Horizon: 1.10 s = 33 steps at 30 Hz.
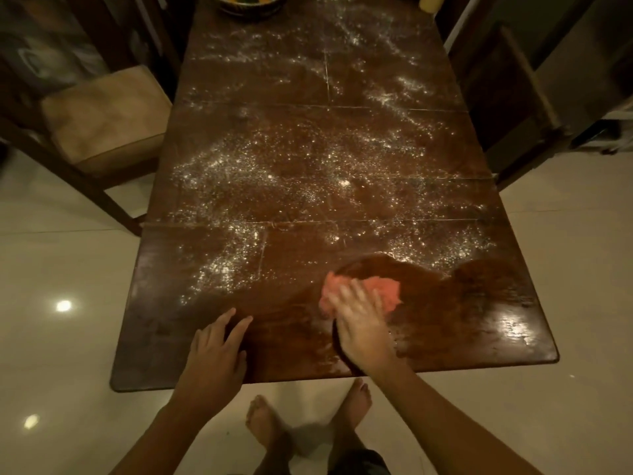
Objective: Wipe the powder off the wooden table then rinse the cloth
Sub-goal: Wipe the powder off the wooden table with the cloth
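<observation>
Two hands are at the near edge of the wooden table. Off the table's left edge a cushioned chair stands pulled back, leaving room along that side. The left hand lies flat on the wood just inside the near edge, left of centre. Its fingers are straight, a little apart and hold nothing; I judge it a brace for leaning in while the other arm sweeps.

White powder is strewn over most of the top, from the left edge across the middle to the far end, and lies thickest in the middle band.

Right of centre, close to the near edge, the pink cloth sits bunched on the wood under the right hand. That hand's fingers look spread and pressed down on the cloth rather than curled round it, though motion blur softens them. A flat palm probably keeps more cloth against the surface.

Toward the near right corner the wood shows dark, glossy and mostly free of powder, so the wiping seems barely begun and rinsing is not yet due. Off the right edge stands another chair.
</observation>
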Each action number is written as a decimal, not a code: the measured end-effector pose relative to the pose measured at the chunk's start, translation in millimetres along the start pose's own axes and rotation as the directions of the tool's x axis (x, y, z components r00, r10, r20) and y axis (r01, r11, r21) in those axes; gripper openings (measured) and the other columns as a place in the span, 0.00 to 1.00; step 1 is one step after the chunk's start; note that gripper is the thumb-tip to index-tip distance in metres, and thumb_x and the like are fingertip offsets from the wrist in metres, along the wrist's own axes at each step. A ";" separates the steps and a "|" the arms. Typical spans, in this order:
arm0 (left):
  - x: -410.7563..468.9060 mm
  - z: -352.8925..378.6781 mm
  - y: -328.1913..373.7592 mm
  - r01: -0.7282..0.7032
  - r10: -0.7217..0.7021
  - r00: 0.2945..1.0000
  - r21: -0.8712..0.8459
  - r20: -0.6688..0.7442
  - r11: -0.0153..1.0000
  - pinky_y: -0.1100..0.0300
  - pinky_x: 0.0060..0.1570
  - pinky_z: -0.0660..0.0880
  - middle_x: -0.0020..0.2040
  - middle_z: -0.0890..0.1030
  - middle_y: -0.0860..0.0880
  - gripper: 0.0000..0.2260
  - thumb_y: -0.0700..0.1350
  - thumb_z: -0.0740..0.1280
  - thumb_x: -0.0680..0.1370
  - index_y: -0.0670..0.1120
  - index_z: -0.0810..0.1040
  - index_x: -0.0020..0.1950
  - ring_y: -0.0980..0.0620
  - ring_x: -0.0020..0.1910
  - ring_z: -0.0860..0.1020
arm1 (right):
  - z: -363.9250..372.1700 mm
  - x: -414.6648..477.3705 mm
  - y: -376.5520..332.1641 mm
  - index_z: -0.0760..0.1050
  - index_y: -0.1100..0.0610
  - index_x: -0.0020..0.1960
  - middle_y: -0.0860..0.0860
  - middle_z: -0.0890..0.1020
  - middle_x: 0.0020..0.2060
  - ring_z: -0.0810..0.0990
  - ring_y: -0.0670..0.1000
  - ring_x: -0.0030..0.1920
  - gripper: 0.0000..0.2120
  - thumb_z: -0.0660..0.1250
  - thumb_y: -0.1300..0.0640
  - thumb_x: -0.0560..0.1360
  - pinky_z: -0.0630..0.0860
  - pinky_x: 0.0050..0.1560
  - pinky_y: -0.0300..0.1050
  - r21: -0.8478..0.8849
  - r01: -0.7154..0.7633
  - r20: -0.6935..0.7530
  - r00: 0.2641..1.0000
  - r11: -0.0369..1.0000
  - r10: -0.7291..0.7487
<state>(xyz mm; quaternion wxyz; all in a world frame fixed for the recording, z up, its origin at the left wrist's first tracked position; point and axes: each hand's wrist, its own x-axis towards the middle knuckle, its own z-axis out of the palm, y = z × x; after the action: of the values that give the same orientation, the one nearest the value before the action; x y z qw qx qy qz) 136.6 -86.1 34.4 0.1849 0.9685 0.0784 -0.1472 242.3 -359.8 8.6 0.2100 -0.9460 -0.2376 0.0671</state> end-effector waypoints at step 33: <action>-14.4 -35.2 -133.2 0.039 -0.149 0.968 -0.466 -0.202 0.884 0.68 0.72 0.56 0.73 0.63 0.52 0.33 0.29 0.62 0.76 0.49 0.58 0.78 0.60 0.71 0.61 | 73.1 77.2 -138.4 0.66 0.41 0.75 0.41 0.65 0.77 0.55 0.47 0.80 0.24 0.59 0.58 0.82 0.50 0.78 0.59 0.064 0.706 0.302 0.660 0.705 -0.688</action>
<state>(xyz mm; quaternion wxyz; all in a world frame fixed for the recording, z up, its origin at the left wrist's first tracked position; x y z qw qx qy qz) 104.5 48.4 25.6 0.3903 0.9029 0.1790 -0.0194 235.3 -185.7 -0.1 0.1528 -0.7662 -0.6127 0.1188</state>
